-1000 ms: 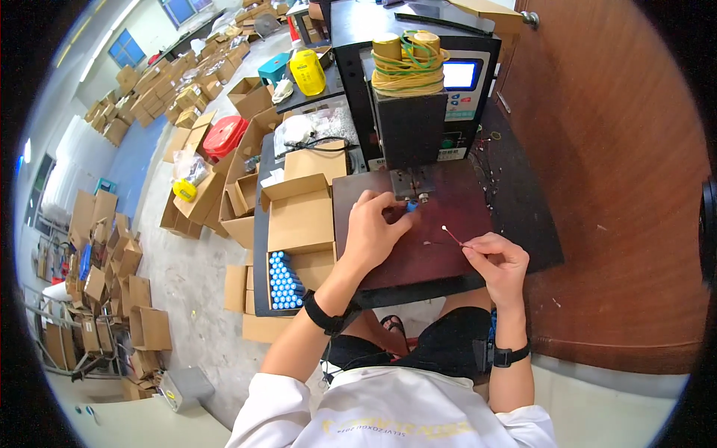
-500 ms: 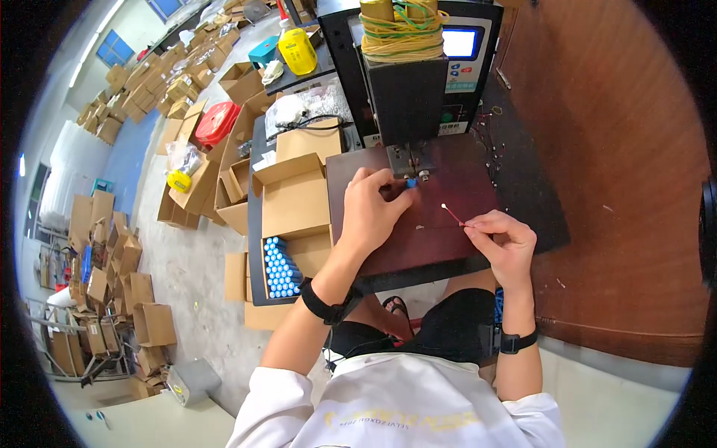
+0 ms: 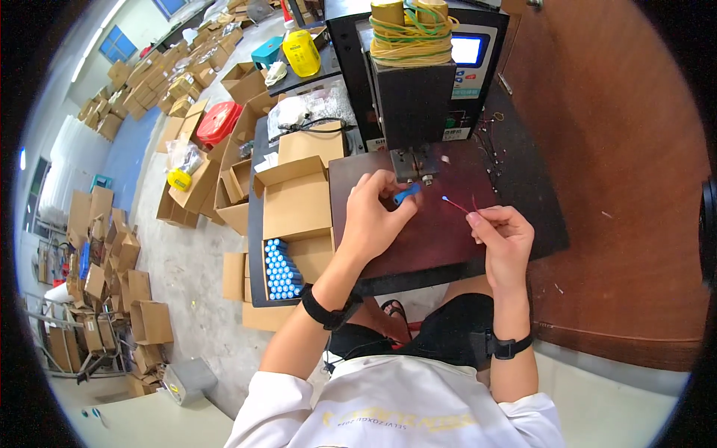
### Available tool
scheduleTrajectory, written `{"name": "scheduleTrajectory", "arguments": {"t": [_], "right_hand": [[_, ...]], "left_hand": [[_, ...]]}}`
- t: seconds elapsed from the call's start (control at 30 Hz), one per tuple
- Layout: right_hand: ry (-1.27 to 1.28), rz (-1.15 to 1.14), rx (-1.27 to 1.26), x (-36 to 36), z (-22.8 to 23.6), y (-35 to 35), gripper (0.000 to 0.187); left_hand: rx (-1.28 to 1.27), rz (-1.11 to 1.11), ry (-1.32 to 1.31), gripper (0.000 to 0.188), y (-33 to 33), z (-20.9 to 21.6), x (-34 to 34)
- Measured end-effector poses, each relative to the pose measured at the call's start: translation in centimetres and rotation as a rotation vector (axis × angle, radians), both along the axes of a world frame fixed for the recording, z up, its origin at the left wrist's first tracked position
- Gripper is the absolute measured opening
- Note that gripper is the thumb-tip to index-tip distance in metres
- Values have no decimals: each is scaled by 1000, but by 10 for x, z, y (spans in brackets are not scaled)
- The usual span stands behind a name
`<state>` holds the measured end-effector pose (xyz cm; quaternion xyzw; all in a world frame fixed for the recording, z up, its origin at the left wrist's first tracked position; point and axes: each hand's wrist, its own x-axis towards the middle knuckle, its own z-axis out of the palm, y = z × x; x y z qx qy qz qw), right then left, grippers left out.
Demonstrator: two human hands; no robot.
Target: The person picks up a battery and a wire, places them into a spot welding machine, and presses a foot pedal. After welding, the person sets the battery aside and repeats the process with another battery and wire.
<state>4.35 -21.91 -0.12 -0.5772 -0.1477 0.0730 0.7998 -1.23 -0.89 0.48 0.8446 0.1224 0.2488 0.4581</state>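
My left hand is closed on a small blue cylindrical battery cell, pinched between thumb and fingers and tilted. The cell is just below the two metal electrode tips of a black spot welder; whether they touch is hard to tell. To the right, my right hand pinches a thin red wire with a small pale connector at its tip, which points toward the cell. Both hands are over the dark red work board.
An open cardboard box at left holds several upright blue cells. Loose wires lie right of the welder. Yellow-green wire is coiled on its head. A yellow bottle stands behind; a brown panel is at right.
The blue cell has come away from under the electrodes toward me and shows more of its length. My right hand has risen slightly, with the wire's tip nearer the cell's level.
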Motion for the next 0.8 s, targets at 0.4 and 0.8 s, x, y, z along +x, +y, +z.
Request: {"name": "scheduleTrajectory", "arguments": {"t": [0.4, 0.8], "right_hand": [[-34, -26, -96, -4, 3, 37, 11], [-32, 16, -153, 1, 0, 43, 9]], "left_hand": [[207, -42, -11, 18, 2, -5, 9], [262, -53, 31, 23, 4, 0, 7]]}}
